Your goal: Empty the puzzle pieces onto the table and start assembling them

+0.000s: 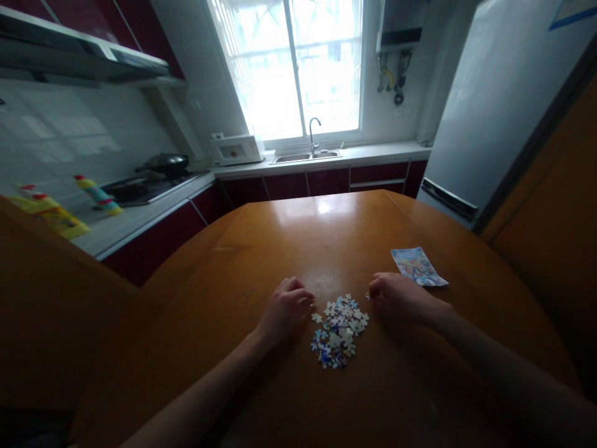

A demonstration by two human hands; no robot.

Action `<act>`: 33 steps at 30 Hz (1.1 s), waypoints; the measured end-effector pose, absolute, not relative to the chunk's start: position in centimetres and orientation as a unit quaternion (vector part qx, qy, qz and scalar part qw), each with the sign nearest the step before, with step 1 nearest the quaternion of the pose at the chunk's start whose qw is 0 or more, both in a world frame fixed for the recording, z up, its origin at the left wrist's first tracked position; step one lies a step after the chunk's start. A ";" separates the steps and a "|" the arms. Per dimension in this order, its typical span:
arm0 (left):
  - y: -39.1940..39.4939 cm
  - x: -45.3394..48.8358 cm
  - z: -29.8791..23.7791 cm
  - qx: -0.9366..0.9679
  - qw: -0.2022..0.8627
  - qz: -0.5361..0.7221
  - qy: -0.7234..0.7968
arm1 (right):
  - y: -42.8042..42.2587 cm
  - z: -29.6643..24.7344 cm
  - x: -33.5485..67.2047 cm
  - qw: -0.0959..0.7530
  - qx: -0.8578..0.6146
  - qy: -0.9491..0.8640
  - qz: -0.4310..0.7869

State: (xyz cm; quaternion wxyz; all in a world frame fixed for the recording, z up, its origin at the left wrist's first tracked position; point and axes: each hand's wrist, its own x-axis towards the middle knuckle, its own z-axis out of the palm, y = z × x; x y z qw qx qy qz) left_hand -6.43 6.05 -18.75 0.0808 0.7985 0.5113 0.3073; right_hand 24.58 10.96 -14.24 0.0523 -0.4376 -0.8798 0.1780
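Note:
A heap of small jigsaw pieces [339,330], white and blue, lies on the round wooden table [326,236]. My left hand [284,310] rests on the table just left of the heap, fingers curled, fingertips near the nearest pieces. My right hand [396,297] sits just right of the heap, fingers pinched together on what looks like a single small piece at its fingertips. A printed picture card [418,266] lies flat on the table beyond my right hand.
A kitchen counter with a stove and pan [163,165], bottles [97,196], a microwave [237,150] and a sink [308,155] runs along the left and back under a bright window. A fridge [494,112] stands at the right.

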 end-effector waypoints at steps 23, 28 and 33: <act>4.9 -6.9 -17.1 0.799 0.186 0.244 0.518 | 8.1 -11.9 24.3 -0.069 -0.371 -0.906 0.191; 5.4 -6.7 -18.1 0.827 0.123 0.277 0.474 | 8.9 -12.1 24.5 -0.046 -0.418 -0.892 0.168; 5.3 -5.3 -18.4 0.881 0.048 0.207 0.422 | 9.7 -12.9 24.1 0.036 -0.379 -0.905 0.188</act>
